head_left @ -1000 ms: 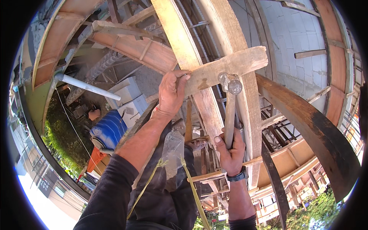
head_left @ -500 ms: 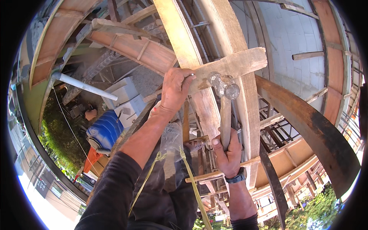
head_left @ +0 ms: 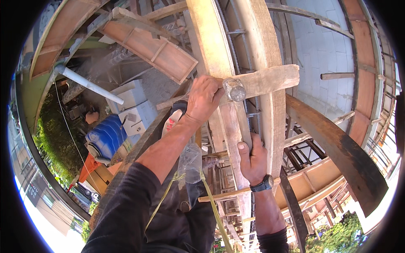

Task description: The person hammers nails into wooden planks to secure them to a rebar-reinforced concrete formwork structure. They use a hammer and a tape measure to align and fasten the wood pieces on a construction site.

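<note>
My right hand (head_left: 254,162), a dark watch at its wrist, is wrapped round the wooden handle of a hammer (head_left: 243,124). The worn metal head is right at the fingertips of my left hand (head_left: 203,99), over a short wooden crosspiece (head_left: 272,81). My left fingers are pinched at the crosspiece's left part; the small nail between them is now hidden by the hammer head. The crosspiece lies across two long upright-running boards, a left board (head_left: 211,38) and a right board (head_left: 270,118), with steel bars (head_left: 236,31) in the gap between them.
A clear plastic bag (head_left: 192,158) hangs from yellow-green straps in front of me. Below left stand a blue drum (head_left: 107,135) and white boxes (head_left: 137,120). A dark-stained curved board (head_left: 337,147) slants down at right. Plywood formwork (head_left: 156,48) and beams surround the drop.
The hammer head has moved left along the crosspiece to my left fingertips, covering the nail. My right hand has shifted slightly down with the handle. The view has shifted a little.
</note>
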Demonstrator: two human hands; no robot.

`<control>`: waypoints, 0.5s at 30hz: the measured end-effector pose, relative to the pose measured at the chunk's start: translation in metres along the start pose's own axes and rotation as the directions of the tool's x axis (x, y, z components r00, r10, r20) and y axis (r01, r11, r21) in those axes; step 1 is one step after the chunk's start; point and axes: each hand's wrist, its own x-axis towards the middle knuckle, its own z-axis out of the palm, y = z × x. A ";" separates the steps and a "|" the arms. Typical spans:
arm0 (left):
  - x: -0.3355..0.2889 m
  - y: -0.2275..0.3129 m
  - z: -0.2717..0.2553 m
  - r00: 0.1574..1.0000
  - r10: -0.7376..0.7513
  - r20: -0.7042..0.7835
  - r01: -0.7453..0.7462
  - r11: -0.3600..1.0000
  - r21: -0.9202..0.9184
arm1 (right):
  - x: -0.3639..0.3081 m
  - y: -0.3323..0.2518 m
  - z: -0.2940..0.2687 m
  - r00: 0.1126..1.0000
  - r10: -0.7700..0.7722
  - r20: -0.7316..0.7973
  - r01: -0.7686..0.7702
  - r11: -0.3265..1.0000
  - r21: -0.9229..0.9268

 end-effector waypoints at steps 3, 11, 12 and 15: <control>0.001 0.006 -0.001 1.000 0.010 -0.026 -0.011 1.000 -0.024 | -0.012 -0.001 -0.002 0.999 -0.042 -0.033 0.043 0.999 0.017; 0.002 0.001 -0.003 0.996 0.034 0.077 -0.030 0.998 -0.053 | -0.014 0.009 -0.010 0.998 0.058 -0.025 -0.058 0.998 0.028; 0.002 0.001 -0.006 0.996 0.051 0.071 -0.050 0.999 -0.005 | -0.020 0.014 -0.010 0.997 0.060 -0.043 -0.058 0.997 0.043; 0.004 0.011 -0.017 1.000 0.019 0.001 -0.019 0.992 0.121 | -0.037 0.034 -0.008 0.985 0.141 -0.099 -0.128 0.983 0.129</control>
